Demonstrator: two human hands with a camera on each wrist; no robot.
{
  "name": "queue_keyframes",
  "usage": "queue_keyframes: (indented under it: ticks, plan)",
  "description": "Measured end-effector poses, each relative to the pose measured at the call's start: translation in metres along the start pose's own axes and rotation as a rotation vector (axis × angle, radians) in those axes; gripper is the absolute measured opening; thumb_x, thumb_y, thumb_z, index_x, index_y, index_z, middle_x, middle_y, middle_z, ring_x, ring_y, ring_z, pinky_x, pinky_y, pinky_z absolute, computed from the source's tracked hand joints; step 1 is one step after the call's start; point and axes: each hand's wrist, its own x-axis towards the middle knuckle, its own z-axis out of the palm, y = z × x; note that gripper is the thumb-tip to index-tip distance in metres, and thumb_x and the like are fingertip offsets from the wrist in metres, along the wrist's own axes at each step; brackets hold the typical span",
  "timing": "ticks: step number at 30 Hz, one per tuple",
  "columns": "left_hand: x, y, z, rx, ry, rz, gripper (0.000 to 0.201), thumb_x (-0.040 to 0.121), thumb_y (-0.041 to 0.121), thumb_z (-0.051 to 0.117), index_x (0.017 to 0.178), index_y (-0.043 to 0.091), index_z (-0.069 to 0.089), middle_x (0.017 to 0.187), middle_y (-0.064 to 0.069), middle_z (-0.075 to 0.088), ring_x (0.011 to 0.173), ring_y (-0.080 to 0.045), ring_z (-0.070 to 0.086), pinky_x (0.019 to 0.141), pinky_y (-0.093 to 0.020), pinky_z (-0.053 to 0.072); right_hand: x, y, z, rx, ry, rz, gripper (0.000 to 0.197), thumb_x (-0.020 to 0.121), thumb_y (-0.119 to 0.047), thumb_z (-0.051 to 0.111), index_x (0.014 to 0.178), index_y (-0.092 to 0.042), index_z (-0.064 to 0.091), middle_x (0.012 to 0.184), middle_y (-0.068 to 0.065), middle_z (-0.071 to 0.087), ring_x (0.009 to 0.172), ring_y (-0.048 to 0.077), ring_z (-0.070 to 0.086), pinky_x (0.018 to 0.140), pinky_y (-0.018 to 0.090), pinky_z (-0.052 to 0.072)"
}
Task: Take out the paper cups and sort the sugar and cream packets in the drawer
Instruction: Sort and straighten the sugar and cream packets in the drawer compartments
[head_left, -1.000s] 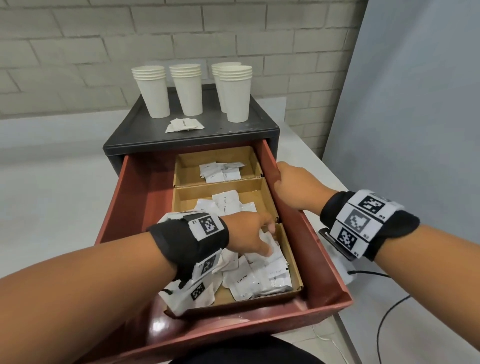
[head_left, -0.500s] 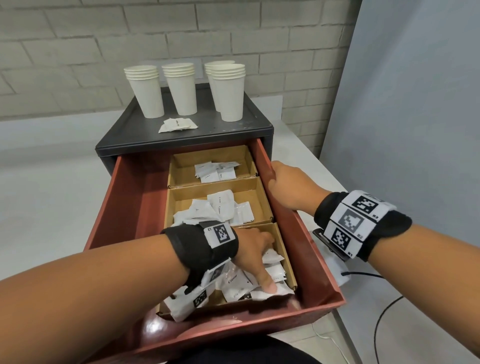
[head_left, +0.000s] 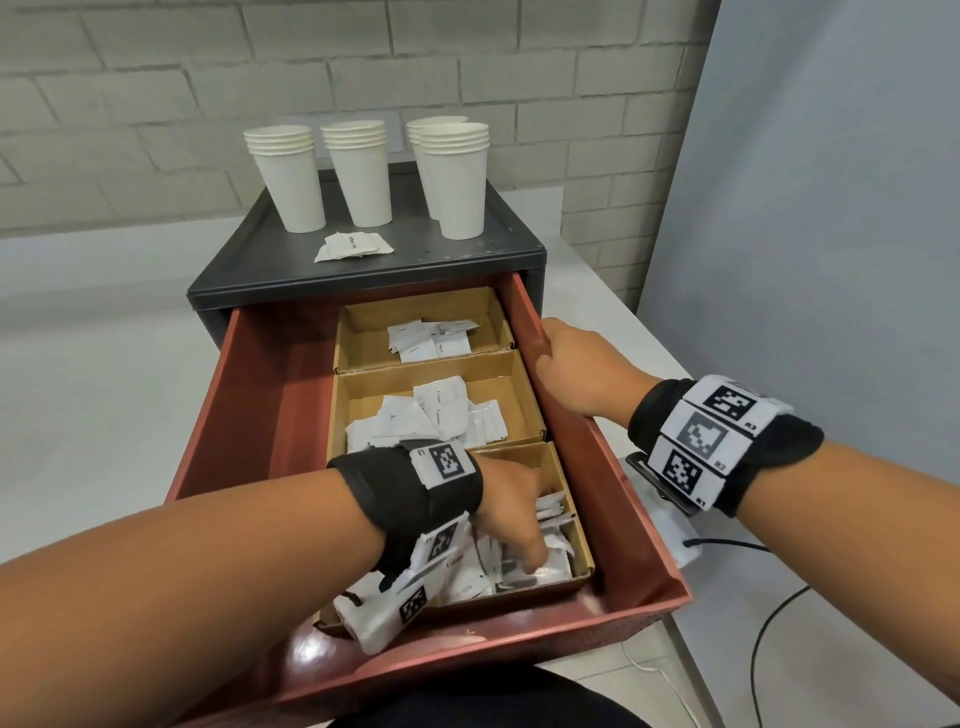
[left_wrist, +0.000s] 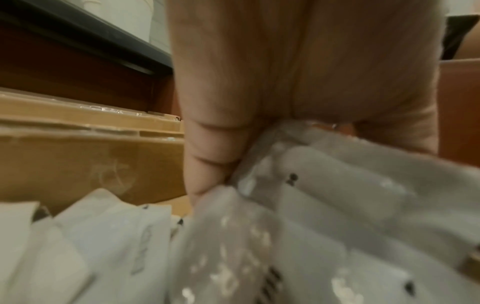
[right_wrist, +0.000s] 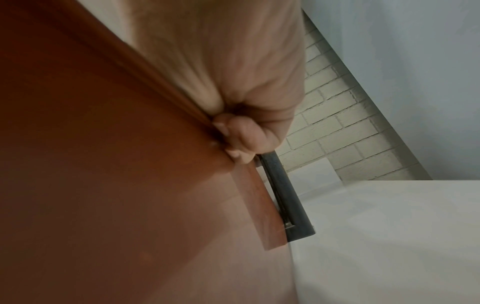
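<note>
Several stacks of white paper cups (head_left: 358, 174) stand on top of the dark cabinet (head_left: 260, 270), with a few packets (head_left: 353, 245) in front of them. The red drawer (head_left: 249, 395) is pulled out and holds three cardboard compartments of white packets. My left hand (head_left: 530, 558) reaches down into the near compartment (head_left: 577, 525). In the left wrist view its thumb (left_wrist: 207, 164) and fingers pinch a white packet (left_wrist: 337, 195) in the pile. My right hand (head_left: 571, 364) grips the rim of the drawer's right wall (right_wrist: 103, 164), fingers (right_wrist: 241, 135) curled over its outer side.
The middle compartment (head_left: 358, 405) and far compartment (head_left: 363, 332) hold loose packets. The drawer's left half is bare red floor. The cabinet stands on a white table (head_left: 104, 364), with a grey partition (head_left: 831, 208) close on the right. A white device (head_left: 680, 540) and black cable (head_left: 769, 623) lie beside the drawer.
My left hand has moved from the back of the near compartment toward its front and sunk into the packet pile. My right hand has stayed on the drawer's right wall.
</note>
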Motion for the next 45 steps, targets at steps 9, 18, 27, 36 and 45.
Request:
queue_keyframes:
  ticks: [9, 18, 27, 36, 45]
  plan:
    - [0.0, 0.006, 0.006, 0.071, 0.01, -0.004, 0.018, 0.085, 0.022, 0.063, 0.087, 0.005, 0.059, 0.064, -0.003, 0.049, 0.053, -0.014, 0.043, 0.044, -0.02, 0.034, 0.001, 0.001, 0.0, -0.004, -0.001, -0.008, 0.024, 0.094, -0.007, 0.037, 0.116, -0.005, 0.047, 0.091, 0.012, 0.059, 0.07, 0.02, 0.051, 0.056, 0.024, 0.04]
    - [0.005, 0.004, 0.016, 0.212, 0.041, 0.085, 0.06, 0.074, 0.03, 0.077, 0.124, 0.005, 0.054, 0.114, -0.009, 0.062, 0.1, -0.022, 0.06, 0.079, -0.031, 0.051, 0.001, 0.001, 0.0, -0.009, -0.003, -0.001, 0.024, 0.093, -0.006, 0.038, 0.115, -0.004, 0.047, 0.091, 0.014, 0.059, 0.074, 0.024, 0.053, 0.061, 0.03, 0.043]
    - [-0.001, 0.001, 0.008, 0.202, 0.166, 0.015, 0.015, 0.083, 0.015, 0.064, 0.074, 0.008, 0.054, 0.056, 0.0, 0.039, 0.049, -0.012, 0.035, 0.042, -0.02, 0.029, 0.0, -0.001, -0.001, -0.009, -0.012, 0.004, 0.024, 0.093, -0.007, 0.038, 0.115, -0.004, 0.047, 0.088, 0.012, 0.057, 0.068, 0.019, 0.048, 0.053, 0.023, 0.037]
    - [0.002, -0.017, -0.004, -0.067, 0.31, 0.068, 0.027, 0.085, 0.01, 0.06, 0.111, 0.007, 0.054, 0.098, -0.013, 0.058, 0.071, -0.017, 0.049, 0.044, -0.013, 0.036, -0.003, -0.003, -0.002, -0.013, -0.015, 0.002, 0.024, 0.095, -0.01, 0.037, 0.115, -0.003, 0.047, 0.091, 0.014, 0.058, 0.075, 0.024, 0.052, 0.062, 0.029, 0.042]
    - [-0.02, -0.031, -0.03, -0.429, 0.448, 0.02, 0.021, 0.081, 0.016, 0.069, 0.096, 0.009, 0.056, 0.082, -0.003, 0.06, 0.067, -0.016, 0.057, 0.057, -0.025, 0.048, 0.007, -0.001, -0.016, -0.135, -0.166, -0.03, 0.026, 0.096, -0.019, 0.041, 0.116, -0.003, 0.044, 0.093, 0.013, 0.058, 0.077, 0.023, 0.052, 0.064, 0.031, 0.041]
